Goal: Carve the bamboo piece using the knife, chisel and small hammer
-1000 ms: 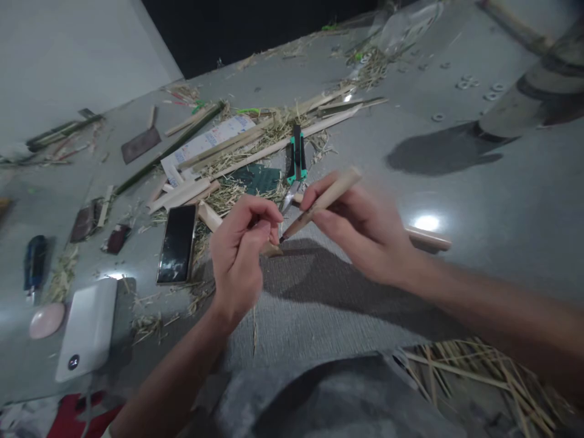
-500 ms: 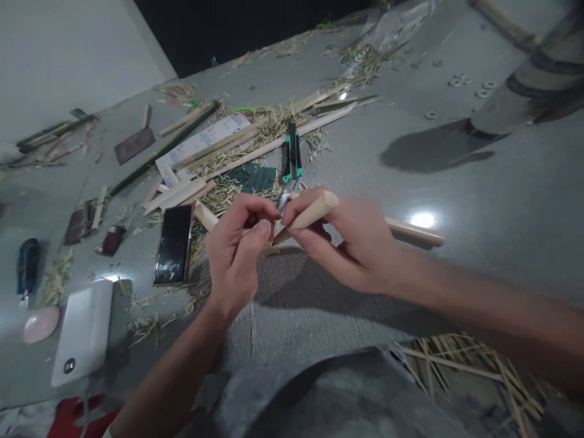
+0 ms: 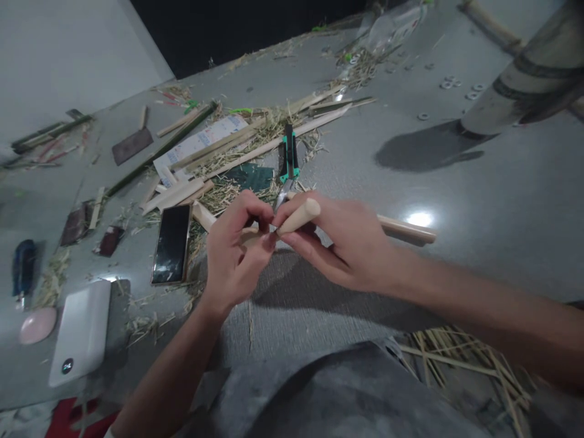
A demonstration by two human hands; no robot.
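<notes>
My right hand (image 3: 335, 240) is closed around a pale tapered wooden piece (image 3: 300, 217), its thick round end pointing up and to the right. The thin end of that piece meets the fingertips of my left hand (image 3: 238, 249), which is closed in a pinch. Between the left fingers a light-coloured piece (image 3: 249, 237) shows, mostly hidden. Both sets of fingertips touch or nearly touch. Just beyond them lies a green and black cutter (image 3: 289, 155), its blade end near my right fingers.
Left of my hands lie a dark phone (image 3: 172, 244), a white phone (image 3: 82, 331), a pink oval object (image 3: 38, 325) and a blue-handled tool (image 3: 24, 267). Bamboo strips (image 3: 246, 158) and shavings spread behind. A thick bamboo tube (image 3: 515, 91) stands at the right, near small rings (image 3: 449, 82).
My right hand has moved slightly left, bringing the tapered piece's thin end against the left fingertips. The whole view has shifted a little.
</notes>
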